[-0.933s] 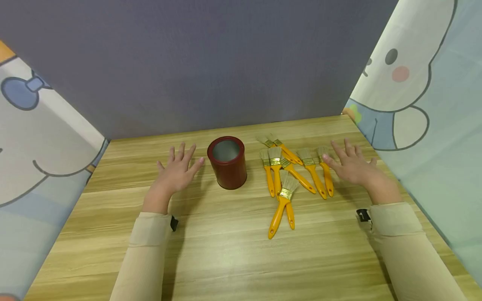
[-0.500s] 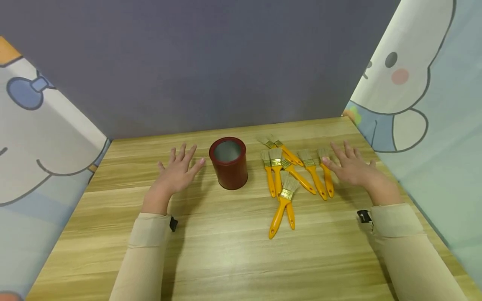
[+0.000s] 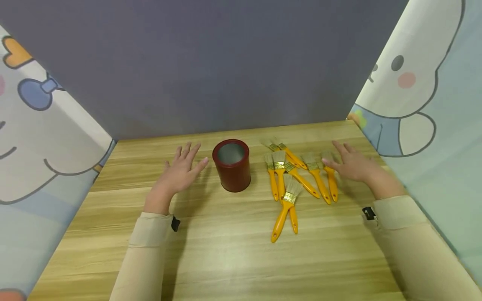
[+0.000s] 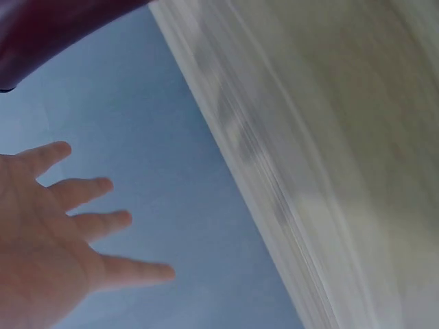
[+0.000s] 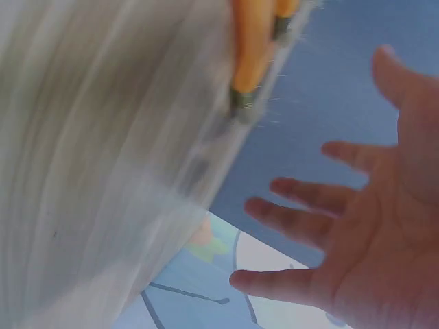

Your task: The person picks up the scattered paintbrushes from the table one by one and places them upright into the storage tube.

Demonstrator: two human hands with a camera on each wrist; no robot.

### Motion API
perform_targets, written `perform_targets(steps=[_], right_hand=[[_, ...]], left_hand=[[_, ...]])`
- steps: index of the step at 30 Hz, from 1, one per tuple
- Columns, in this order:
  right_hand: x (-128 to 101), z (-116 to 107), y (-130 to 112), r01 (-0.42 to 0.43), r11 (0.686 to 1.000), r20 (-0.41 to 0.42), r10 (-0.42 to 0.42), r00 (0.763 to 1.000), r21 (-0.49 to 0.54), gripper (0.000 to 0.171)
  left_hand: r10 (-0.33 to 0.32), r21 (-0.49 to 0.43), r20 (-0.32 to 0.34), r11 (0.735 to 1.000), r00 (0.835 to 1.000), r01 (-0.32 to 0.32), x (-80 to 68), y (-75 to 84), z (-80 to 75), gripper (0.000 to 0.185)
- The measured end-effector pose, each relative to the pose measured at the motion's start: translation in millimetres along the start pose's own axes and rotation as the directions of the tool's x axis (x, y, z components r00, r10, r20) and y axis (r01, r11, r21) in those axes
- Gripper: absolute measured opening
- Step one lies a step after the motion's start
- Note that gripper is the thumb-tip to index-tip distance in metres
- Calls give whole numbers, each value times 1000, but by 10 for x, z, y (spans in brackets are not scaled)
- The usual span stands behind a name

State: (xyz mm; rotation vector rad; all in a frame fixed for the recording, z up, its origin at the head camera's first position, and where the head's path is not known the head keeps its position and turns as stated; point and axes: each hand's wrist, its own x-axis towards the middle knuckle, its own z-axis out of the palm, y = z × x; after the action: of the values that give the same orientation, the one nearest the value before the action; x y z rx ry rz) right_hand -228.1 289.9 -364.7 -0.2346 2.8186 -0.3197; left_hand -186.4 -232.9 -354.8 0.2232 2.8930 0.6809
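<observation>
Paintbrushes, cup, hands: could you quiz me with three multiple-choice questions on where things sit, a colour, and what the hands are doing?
1. The red cup stands where?
A. between the left hand and the paintbrushes
B. right of the brushes
C. at the near table edge

2. The brush handles are:
A. blue
B. yellow-orange
C. black

3. The right hand is:
A. gripping a brush
B. a fist
C. open, fingers spread

Answers: 1 A, the head view shows that order; 2 B, handles plainly yellow-orange; 3 C, the wrist view shows an empty palm.
</observation>
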Motion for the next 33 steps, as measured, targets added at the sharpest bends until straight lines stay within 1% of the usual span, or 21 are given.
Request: perform_targets(steps=[3, 5, 7, 9, 11, 14, 17, 21, 23, 25, 27, 30, 33], right_hand=[[71, 23, 61, -12, 1000, -11, 12, 1000, -19, 92], [120, 51, 102, -18, 1000, -24, 18, 1000, -24, 84], [163, 87, 128, -24, 1000, -25, 24, 999, -17, 74], [204, 124, 136, -45, 999, -14, 45, 999, -7, 68], [238, 156, 135, -65, 998, -10, 65, 998, 0, 64], [259, 175, 105, -112, 994, -15, 112, 994, -1, 66], [264, 173, 88, -147, 989, -39, 146, 988, -6, 64], [267, 128, 69, -197, 980, -18, 197, 980, 3, 64], [262, 45, 58, -184, 983, -15, 185, 983, 22, 63], [257, -89, 27, -142, 989, -42, 144, 989, 47, 60], [239, -274, -39, -68, 995, -79, 74, 994, 76, 56], [186, -599, -248, 27, 992, -167, -6, 986, 121, 53], [77, -945, -545, 71, 980, -215, -30, 976, 186, 53]], left_hand=[[55, -98, -11, 994, 998, -56, 7, 61, 20, 81], [89, -169, -19, 981, 996, -91, 3, 124, 30, 80], [117, -223, -27, 967, 993, -121, -9, 207, 42, 79], [136, -265, -28, 954, 990, -138, -23, 297, 49, 79], [147, -285, -33, 947, 989, -150, -27, 373, 56, 82], [159, -289, -51, 943, 986, -167, -14, 461, 65, 87], [157, -281, -60, 945, 986, -168, 15, 501, 84, 93], [147, -282, -64, 946, 987, -159, 48, 509, 108, 95], [136, -294, -63, 944, 989, -148, 58, 517, 113, 95], [122, -314, -61, 940, 991, -135, 67, 529, 113, 95], [108, -342, -58, 932, 993, -121, 74, 543, 106, 95], [78, -381, -57, 920, 995, -94, 74, 548, 89, 94], [53, -402, -57, 913, 997, -71, 74, 542, 69, 93]])
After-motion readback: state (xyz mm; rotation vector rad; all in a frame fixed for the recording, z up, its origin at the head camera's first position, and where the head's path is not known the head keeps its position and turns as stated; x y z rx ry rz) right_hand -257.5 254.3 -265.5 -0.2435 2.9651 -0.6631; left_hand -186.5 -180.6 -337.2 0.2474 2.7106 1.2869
